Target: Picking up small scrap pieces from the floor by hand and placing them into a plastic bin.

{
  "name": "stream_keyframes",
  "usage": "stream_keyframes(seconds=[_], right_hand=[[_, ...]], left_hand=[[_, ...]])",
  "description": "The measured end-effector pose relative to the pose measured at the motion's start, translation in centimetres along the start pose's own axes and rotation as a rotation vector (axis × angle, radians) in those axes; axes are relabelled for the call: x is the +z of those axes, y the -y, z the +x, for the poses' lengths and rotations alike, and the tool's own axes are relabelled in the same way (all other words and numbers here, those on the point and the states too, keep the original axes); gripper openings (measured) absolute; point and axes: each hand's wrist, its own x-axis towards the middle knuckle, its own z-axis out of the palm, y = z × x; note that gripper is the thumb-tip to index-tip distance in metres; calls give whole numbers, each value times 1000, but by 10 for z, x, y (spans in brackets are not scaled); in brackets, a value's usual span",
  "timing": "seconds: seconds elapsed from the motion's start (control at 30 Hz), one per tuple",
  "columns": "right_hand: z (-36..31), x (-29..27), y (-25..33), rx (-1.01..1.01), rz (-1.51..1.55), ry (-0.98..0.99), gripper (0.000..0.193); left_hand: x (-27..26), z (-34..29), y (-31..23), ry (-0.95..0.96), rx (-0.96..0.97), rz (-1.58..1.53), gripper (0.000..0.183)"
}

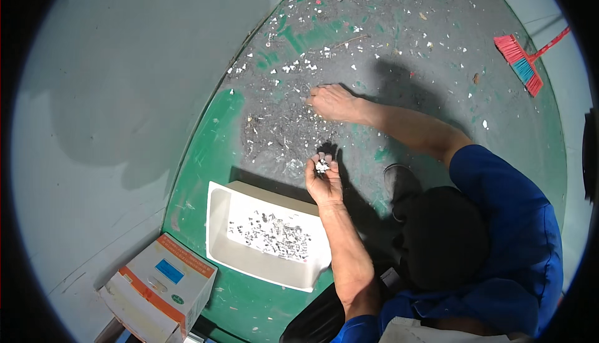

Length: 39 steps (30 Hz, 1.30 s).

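Head view, left grip (324, 184) cupped around white bits (322, 166), right grip (334, 102) over debris (281, 121), closure unclear

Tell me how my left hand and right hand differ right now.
Your left hand is palm up; your right hand has its back up. The left hand cups white bits; whether the right hand holds anything, I can't tell. The left hand is close to the tray, while the right hand is farther from it, down at the littered floor. Both hands are bare, with fingers curled.
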Motion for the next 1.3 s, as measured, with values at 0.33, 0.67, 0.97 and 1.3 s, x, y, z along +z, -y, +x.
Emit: stream_keyframes(seconds=[0.33,0.67,0.97,1.3], right_hand=[[-13,-24,14,54,192,-57,21],[-33,-34,19,8,364,-73,20],[21,-12,-32,-20,-161,-6,13],[-10,-72,34,-129,457,-82,13]], left_hand=[[-4,4,2,11,-24,19,25],[2,5,2,-8,-39,-114,32],[11,-6,-2,9,-7,-106,32],[31,-18,-15,-25,45,-49,30]])
